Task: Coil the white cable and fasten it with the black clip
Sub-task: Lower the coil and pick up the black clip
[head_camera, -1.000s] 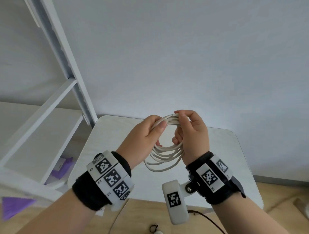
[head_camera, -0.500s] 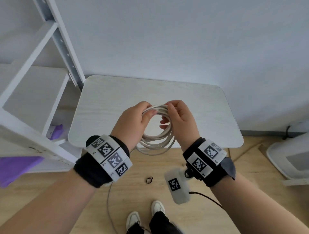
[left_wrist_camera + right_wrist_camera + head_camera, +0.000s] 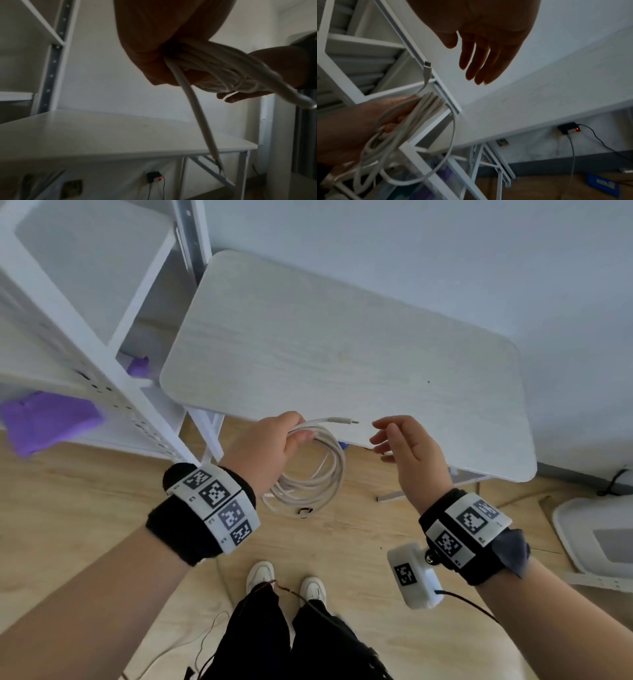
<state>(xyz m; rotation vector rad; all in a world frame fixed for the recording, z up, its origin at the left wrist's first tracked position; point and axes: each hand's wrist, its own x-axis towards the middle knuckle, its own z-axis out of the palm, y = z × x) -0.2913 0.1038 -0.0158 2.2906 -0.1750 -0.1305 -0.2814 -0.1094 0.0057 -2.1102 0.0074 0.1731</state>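
Observation:
My left hand (image 3: 270, 446) grips the white cable (image 3: 322, 481), which hangs as a coil of several loops below the fist, over the wooden floor. The cable's plug end (image 3: 346, 421) sticks out to the right past my thumb. My right hand (image 3: 404, 446) is a short way right of the plug, fingers relaxed and holding nothing. A small black clip (image 3: 304, 511) lies on the floor behind the bottom of the coil. The right wrist view shows the coil (image 3: 419, 115) in my left fist and my own fingers (image 3: 479, 65) spread. In the left wrist view the loops (image 3: 214, 67) run through my fist.
The white table (image 3: 342, 337) stands just beyond my hands, against the wall. A white shelf rack (image 3: 85, 344) with a purple cloth (image 3: 48, 419) is at the left. My feet (image 3: 260, 573) are below. A white object (image 3: 596, 535) sits on the floor at the right.
My right hand has let go of the coil and moved off to the right. The left hand alone now holds it, and the view has tilted down toward the floor.

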